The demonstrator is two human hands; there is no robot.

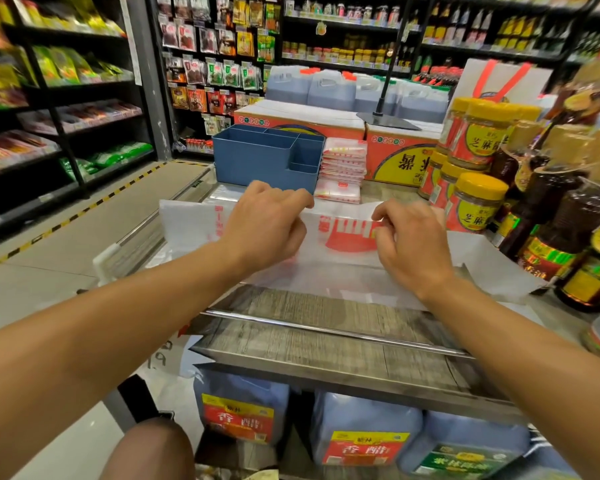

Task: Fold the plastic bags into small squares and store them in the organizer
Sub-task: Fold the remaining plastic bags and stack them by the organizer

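A white plastic bag [340, 258] with red print lies flat on the wooden shelf top [326, 327], spread sideways, its far edge being lifted. Left hand [267, 223] has fingers curled over the bag's far edge left of the red print, pinching it. Right hand [409, 233] pinches the same edge right of the print, fingers curled onto the plastic. Both forearms reach in from the near side over a metal rail [326, 329] that runs across the shelf top. Just behind the bag, past the left hand, stands the blue organizer [264, 157] with several compartments; none of the visible compartments shows a bag inside. Touching the organizer's right side is a stack of folded bags [343, 164], white with red print, piled up, with one more folded piece leaning at its foot. Behind the organizer are orange cartons [395, 150] and blue jugs [329, 88]. Right of the bag sit jars with yellow lids [478, 199] and dark bottles [568, 230]. Below the bag, under the shelf top, more blue jugs with red labels [361, 434]. Left of the bag is the aisle floor [49, 265] and store shelves [59, 91].
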